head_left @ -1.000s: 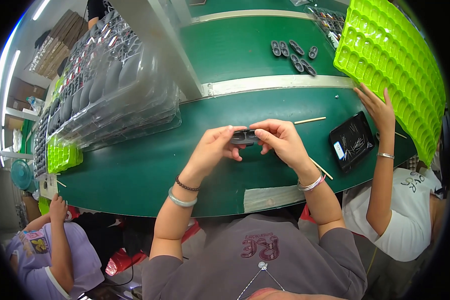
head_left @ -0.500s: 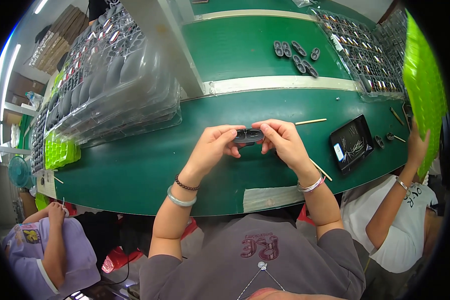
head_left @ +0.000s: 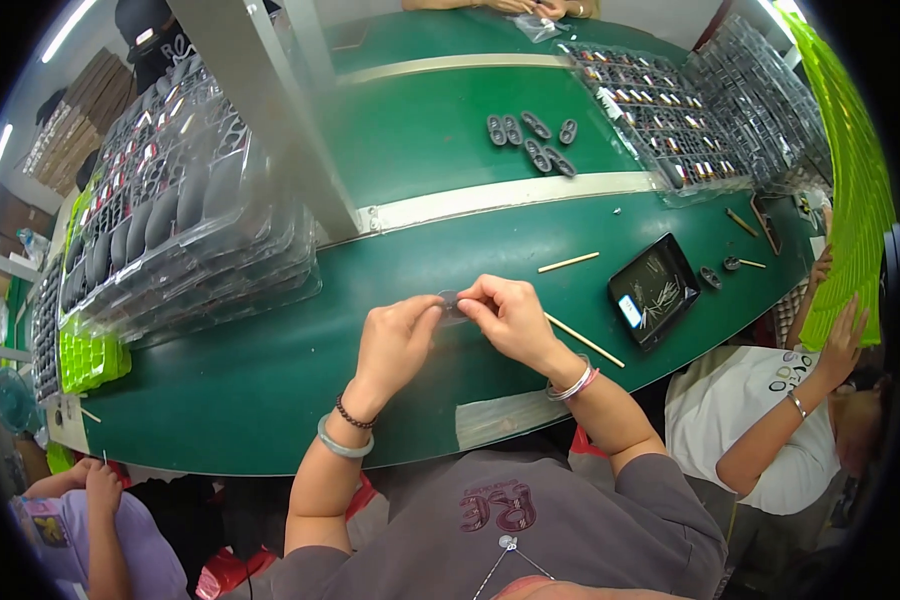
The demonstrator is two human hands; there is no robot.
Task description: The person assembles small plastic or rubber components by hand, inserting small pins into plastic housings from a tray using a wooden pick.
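A small dark plastic oval case part is held above the green table, mostly hidden by my fingers. My left hand pinches its left end between thumb and fingers. At the other end, my right hand grips it with thumb and forefinger close to the left fingertips. Right of my hands lie two thin wooden sticks, one stick near my right wrist and another stick farther off. Beyond them sits a black tray with several thin metal pins inside.
Several dark oval case parts lie across the metal strip. Stacked clear trays stand left by a grey post; more filled trays are at far right. Co-workers sit either side; the right one holds green trays.
My view has shifted, so the table things sit differently in the picture. My fingers have closed in over the case part, whose two-hollowed face showed before. The green trays at right have moved.
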